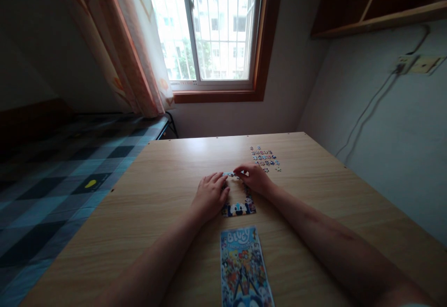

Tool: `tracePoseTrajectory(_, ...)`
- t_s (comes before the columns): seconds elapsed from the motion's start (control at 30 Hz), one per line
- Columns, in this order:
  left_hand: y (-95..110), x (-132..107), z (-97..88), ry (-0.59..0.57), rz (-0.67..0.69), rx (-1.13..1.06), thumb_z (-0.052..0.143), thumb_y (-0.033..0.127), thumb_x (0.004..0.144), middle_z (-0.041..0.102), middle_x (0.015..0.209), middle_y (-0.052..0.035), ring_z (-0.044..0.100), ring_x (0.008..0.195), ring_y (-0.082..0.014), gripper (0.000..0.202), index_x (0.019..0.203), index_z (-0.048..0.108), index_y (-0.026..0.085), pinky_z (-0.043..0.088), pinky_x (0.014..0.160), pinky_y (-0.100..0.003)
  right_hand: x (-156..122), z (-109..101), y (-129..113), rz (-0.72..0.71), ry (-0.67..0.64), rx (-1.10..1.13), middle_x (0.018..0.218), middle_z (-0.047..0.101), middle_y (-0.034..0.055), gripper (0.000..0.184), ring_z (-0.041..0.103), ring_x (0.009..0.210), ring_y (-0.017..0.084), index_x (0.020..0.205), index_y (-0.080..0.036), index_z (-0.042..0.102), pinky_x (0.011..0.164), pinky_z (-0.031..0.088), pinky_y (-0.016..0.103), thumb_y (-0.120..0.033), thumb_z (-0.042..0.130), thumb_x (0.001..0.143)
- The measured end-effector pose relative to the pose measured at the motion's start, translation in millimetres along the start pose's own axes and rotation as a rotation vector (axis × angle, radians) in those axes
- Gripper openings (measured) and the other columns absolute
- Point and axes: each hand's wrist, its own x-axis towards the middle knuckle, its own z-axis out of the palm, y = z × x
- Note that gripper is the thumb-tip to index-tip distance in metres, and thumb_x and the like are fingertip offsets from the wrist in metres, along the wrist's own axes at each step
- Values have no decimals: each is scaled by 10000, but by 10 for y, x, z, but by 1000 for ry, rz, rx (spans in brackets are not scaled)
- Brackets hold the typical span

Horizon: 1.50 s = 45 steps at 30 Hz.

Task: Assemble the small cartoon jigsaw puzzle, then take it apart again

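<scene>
A partly joined jigsaw puzzle (239, 209) lies on the wooden table, its border pieces forming a frame around bare wood. Resting flat over its left side is my left hand (212, 195), fingers spread and reaching to the top left corner. My right hand (254, 178) is at the top right, thumb and index finger pinched together at the upper edge; whatever sits between them is too small to make out. Nearer to me lies a picture sheet (244, 267) marked "Bluey", crowded with cartoon figures. Loose puzzle pieces (264, 157) are spread in rows beyond my right hand.
The table (157, 232) reaches toward a window (213, 27) with a curtain (122, 41) on its left. A bed (70, 167) with a checked cover stands along the table's left side. On the right wall, a cable (366, 106) hangs from a socket (405, 64) below a shelf (380, 20).
</scene>
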Motion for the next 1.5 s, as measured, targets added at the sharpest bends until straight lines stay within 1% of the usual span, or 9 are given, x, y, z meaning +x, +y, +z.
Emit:
tracePoseTrajectory(0.17,-53,15,29,56,-13,-36,464,304,964,560,1417,-125,483,1319,-277,399,1324,588,186,342,1142,-479,-13,13,48,5,95,32,929,750,23,145,639,807,147,952,-224,755,819,473,264,-168,650,870)
tracePoseTrajectory(0.4,-35,52,31,115,-241,30,366,334,1002,567,1412,-133,460,1340,-304,409,1315,581,183,293,1144,-539,7,24,39,51,111,138,875,741,23,197,625,750,138,1018,-217,742,759,471,251,-206,661,839)
tracePoseTrajectory(0.7,94,154,-87,106,-251,140,375,331,998,668,1172,-136,570,1082,-295,339,1171,633,197,399,984,-477,13,33,37,76,78,154,864,749,18,188,650,764,143,977,-214,747,755,477,253,-204,649,817)
tracePoseTrajectory(0.87,55,227,-44,184,-308,122,359,326,1006,661,1162,-133,552,1093,-300,368,1213,627,182,415,972,-469,7,31,36,82,96,149,863,751,17,169,669,789,149,948,-211,752,765,477,256,-189,661,808)
tracePoseTrajectory(0.97,-1,224,-14,216,-263,46,390,293,996,645,1233,-115,543,1151,-278,357,1236,629,181,410,1031,-444,-2,30,47,83,114,171,876,754,18,163,674,801,153,954,-214,749,784,481,263,-211,666,813)
tracePoseTrajectory(1.1,-37,230,-4,208,-119,-19,515,230,930,611,1310,-93,507,1227,-265,331,1227,660,210,421,1075,-430,-9,12,37,53,80,155,857,753,2,180,670,788,149,958,-222,750,804,476,266,-182,679,797)
tracePoseTrajectory(1.23,-46,253,8,199,30,-10,567,198,901,599,1333,-77,489,1252,-266,283,1133,724,238,427,1094,-438,-5,-2,22,37,26,96,856,756,-1,168,677,806,147,947,-223,754,850,468,271,-169,689,801)
tracePoseTrajectory(1.37,-70,268,42,232,68,1,586,162,876,595,1337,-80,483,1263,-284,266,1059,761,246,442,1094,-471,-1,12,34,-23,30,42,840,754,-12,153,672,821,151,915,-230,756,894,446,291,-145,698,801)
tracePoseTrajectory(1.5,-97,274,76,262,96,-7,610,138,853,604,1319,-95,504,1238,-298,270,1036,780,242,459,1082,-493,-6,31,58,-66,122,-33,865,739,3,151,646,875,178,898,-225,756,878,437,309,-126,714,792)
